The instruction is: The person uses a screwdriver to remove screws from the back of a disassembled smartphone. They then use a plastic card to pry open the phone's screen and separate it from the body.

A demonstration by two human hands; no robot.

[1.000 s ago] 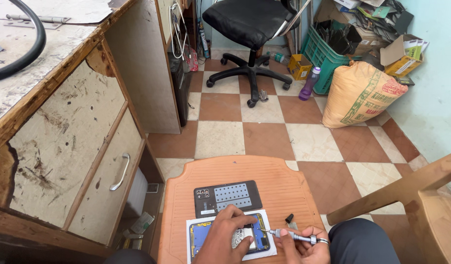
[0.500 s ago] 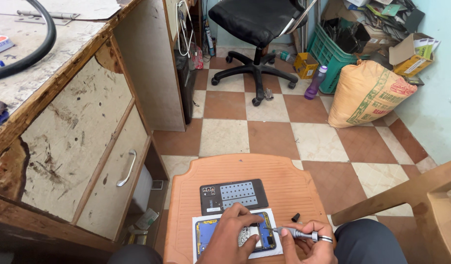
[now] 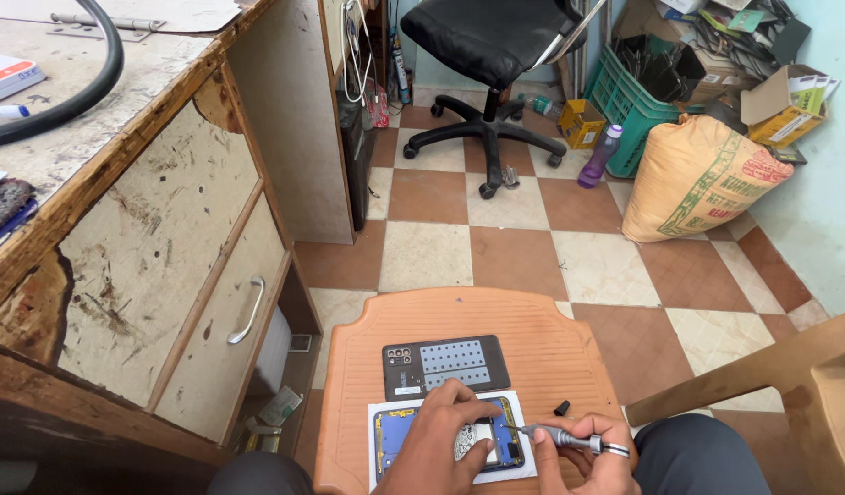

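Head view, change: against half a second ago the hands sit the same — only the camera has shifted, so the work goes on at one spot.
Left hand [image 3: 441,440]: fingers spread flat, pressing the opened phone [image 3: 450,440] down; grips nothing.
Right hand [image 3: 583,454]: closed around a small screwdriver [image 3: 555,435], tip at the phone's right edge.
Phone: under both hands, on a white sheet [image 3: 377,454] atop the orange stool [image 3: 459,316].
Beyond the fingers: the dark back cover [image 3: 445,365] — a small black cap [image 3: 561,407] just right.
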